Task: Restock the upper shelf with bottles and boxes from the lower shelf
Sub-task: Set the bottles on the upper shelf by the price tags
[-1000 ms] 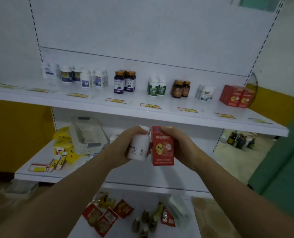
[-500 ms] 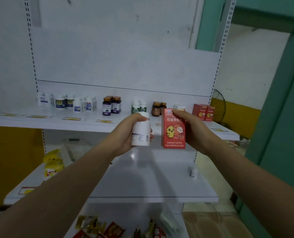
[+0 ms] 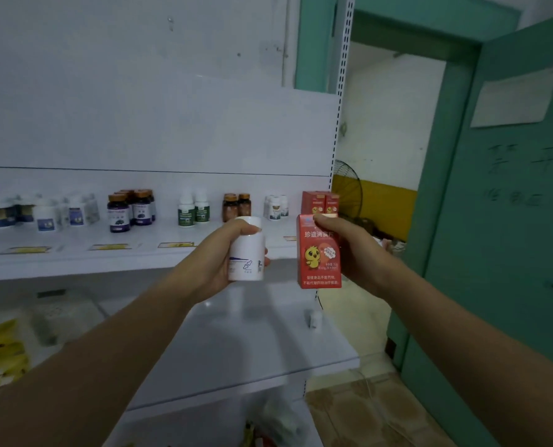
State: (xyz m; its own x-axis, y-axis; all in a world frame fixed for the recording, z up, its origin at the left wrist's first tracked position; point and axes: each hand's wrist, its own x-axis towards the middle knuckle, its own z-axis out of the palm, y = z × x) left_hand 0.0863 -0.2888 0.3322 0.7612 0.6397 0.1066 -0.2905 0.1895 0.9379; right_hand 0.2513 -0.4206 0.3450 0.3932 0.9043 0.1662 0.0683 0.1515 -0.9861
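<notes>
A white plastic bottle [image 3: 247,253] with a purple-marked label and a red cardboard box [image 3: 318,253] printed with a yellow chick and white Chinese characters are held upright, side by side but apart, in front of the white upper shelf [image 3: 107,259]. The left hand [image 3: 217,262] curls round the bottle. The right hand [image 3: 355,250] grips the box from its right side. Behind them, matching red boxes [image 3: 320,201] stand at the shelf's right end, beside small white jars [image 3: 276,206].

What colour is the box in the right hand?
Red, with a yellow chick printed on its front; the box shows best in the head view.
</notes>
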